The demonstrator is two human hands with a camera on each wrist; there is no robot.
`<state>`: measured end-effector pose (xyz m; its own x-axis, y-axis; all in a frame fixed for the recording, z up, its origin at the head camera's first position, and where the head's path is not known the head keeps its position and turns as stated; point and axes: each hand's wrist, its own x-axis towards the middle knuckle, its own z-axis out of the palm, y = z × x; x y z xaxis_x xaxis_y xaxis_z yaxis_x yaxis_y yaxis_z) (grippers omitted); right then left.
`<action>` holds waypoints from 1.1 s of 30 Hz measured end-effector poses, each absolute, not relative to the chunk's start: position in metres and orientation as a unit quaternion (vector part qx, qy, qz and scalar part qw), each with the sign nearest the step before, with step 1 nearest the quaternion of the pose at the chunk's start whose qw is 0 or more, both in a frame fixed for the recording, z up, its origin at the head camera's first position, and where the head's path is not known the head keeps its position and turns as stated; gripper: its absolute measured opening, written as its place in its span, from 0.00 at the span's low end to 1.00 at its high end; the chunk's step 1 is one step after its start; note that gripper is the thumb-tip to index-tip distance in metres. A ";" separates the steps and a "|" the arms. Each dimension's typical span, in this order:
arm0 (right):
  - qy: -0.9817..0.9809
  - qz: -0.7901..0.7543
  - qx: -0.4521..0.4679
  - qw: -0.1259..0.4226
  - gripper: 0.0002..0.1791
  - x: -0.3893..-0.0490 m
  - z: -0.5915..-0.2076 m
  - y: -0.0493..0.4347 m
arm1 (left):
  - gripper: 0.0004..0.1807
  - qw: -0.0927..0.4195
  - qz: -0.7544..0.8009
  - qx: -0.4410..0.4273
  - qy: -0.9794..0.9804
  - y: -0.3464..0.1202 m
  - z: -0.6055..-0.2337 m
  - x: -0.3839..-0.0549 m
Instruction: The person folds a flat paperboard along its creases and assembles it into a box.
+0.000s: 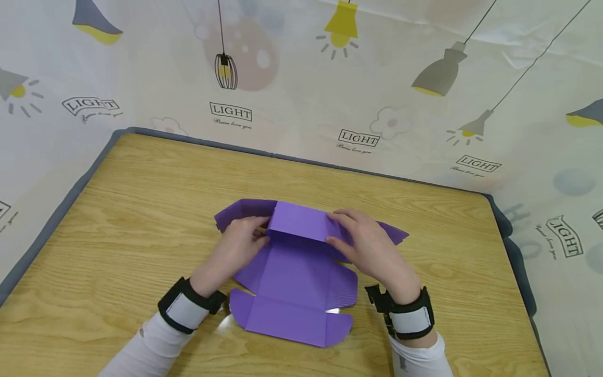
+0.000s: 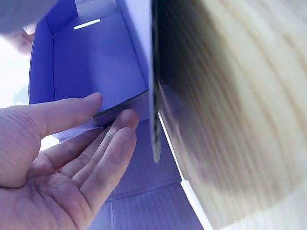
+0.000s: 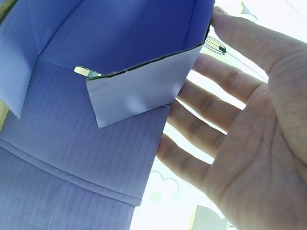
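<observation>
A purple cardboard box (image 1: 297, 272), partly folded, lies on the table with its raised end away from me. My left hand (image 1: 237, 241) is at the left corner of the raised part. In the left wrist view, its thumb and fingers (image 2: 120, 148) pinch the edge of a folded flap (image 2: 136, 106). On the other side, my right hand (image 1: 372, 243) holds the raised panel (image 1: 301, 220), thumb at its near edge. The right wrist view shows the right fingers (image 3: 206, 100) along the outer face and a short folded-in flap (image 3: 139, 91) inside the box.
Side wings (image 1: 245, 209) stick out at both far corners of the box. Rounded tabs (image 1: 339, 329) flank its near panel. The wooden table (image 1: 141, 209) has a dark border at a patterned backdrop (image 1: 292, 94). Both wrists wear black straps (image 1: 410, 317).
</observation>
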<state>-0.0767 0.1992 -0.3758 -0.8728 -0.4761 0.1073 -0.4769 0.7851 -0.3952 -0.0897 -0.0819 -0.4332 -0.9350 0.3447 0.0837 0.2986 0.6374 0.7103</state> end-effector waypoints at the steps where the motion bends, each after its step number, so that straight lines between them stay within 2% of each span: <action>1: -0.945 0.210 0.252 0.001 0.26 -0.077 -0.376 0.199 | 0.23 0.033 0.388 0.177 0.904 -0.083 -0.433 -0.090; 5: -0.945 0.210 0.251 -0.001 0.27 -0.077 -0.376 0.199 | 0.25 0.041 0.374 0.173 0.910 -0.086 -0.425 -0.090; 9: -0.945 0.210 0.251 -0.003 0.27 -0.077 -0.377 0.199 | 0.28 0.023 0.345 0.192 0.918 -0.091 -0.412 -0.087; 12: -0.946 0.210 0.247 -0.004 0.27 -0.078 -0.377 0.199 | 0.27 -0.025 0.349 0.216 0.912 -0.096 -0.401 -0.085; 17: -0.946 0.212 0.245 -0.006 0.27 -0.078 -0.377 0.200 | 0.22 -0.138 0.398 0.236 0.876 -0.109 -0.392 -0.087; 19: -0.946 0.213 0.246 -0.007 0.27 -0.078 -0.377 0.200 | 0.22 -0.154 0.403 0.219 0.875 -0.114 -0.392 -0.089; 22: -0.946 0.213 0.246 -0.007 0.27 -0.078 -0.376 0.200 | 0.26 -0.118 0.397 0.173 0.894 -0.120 -0.395 -0.093; 28: -0.946 0.214 0.243 -0.012 0.27 -0.078 -0.375 0.200 | 0.32 0.026 0.387 0.109 0.915 -0.130 -0.404 -0.102; 33: -0.945 0.216 0.244 -0.012 0.27 -0.078 -0.376 0.200 | 0.29 0.070 0.400 0.107 0.907 -0.135 -0.411 -0.106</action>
